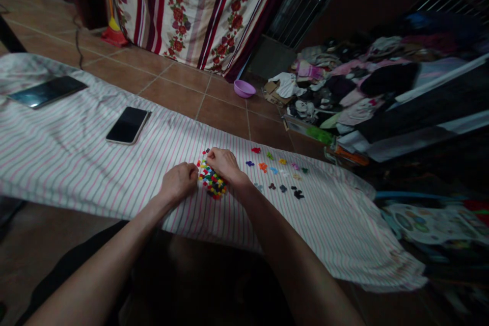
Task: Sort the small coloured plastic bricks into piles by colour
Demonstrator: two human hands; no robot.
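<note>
A small patch of joined coloured pieces [212,182], red, yellow, blue and green, lies on a pink-striped cloth [84,158]. My left hand [179,180] is curled shut against the patch's left edge. My right hand [225,164] covers its upper right part, fingers bent down onto the pieces. What the fingertips pinch is hidden. Several loose coloured pieces [277,170] lie scattered on the cloth to the right of my right hand.
A dark phone [128,125] and a tablet [46,91] lie on the cloth to the left. Beyond are a tiled floor, a purple bowl [244,88], a floral curtain [198,5], and a heap of clothes [359,86] at right.
</note>
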